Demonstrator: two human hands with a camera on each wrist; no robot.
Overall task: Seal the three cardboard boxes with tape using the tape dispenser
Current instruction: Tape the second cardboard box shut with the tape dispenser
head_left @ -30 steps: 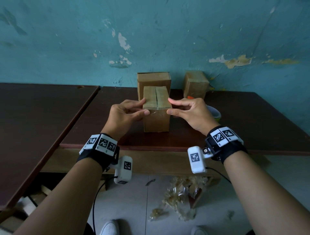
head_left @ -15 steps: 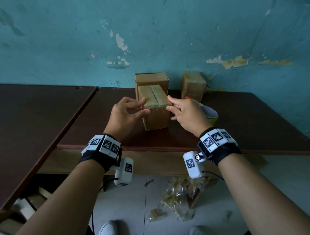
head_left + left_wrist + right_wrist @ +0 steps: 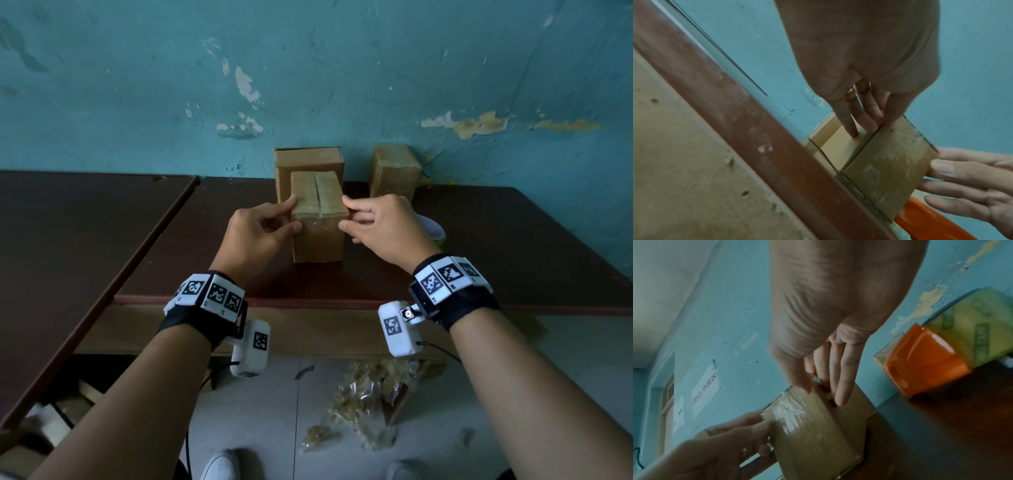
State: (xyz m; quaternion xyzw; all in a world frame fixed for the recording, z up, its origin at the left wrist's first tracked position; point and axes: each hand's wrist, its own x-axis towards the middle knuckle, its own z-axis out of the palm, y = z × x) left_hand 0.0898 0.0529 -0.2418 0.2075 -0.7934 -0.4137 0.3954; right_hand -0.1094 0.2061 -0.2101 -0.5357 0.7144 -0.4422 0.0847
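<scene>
Front box: a small brown box (image 3: pixel 318 233) stands on the dark counter (image 3: pixel 479 260), close to its front edge. Its two top flaps are down, with a thin gap between them. Shiny tape shows on its near side.
Left hand: the left hand (image 3: pixel 255 236) holds the left side of the front box near the top, thumb on the near side, fingers lying straight on the left side.
Right hand: the right hand (image 3: pixel 380 228) holds the right side of the same box, fingers straight against it.
Back box: a bigger box (image 3: pixel 308 161) stands just behind the front box, by the blue wall.
Third box: another box (image 3: pixel 394 171) stands to the right, against the wall.
Tape dispenser: an orange tape dispenser (image 3: pixel 920 360) with a roll lies on the counter right of the hands, in front of the third box.
Floor: crumpled clear wrap (image 3: pixel 370 401) lies below the counter.
</scene>
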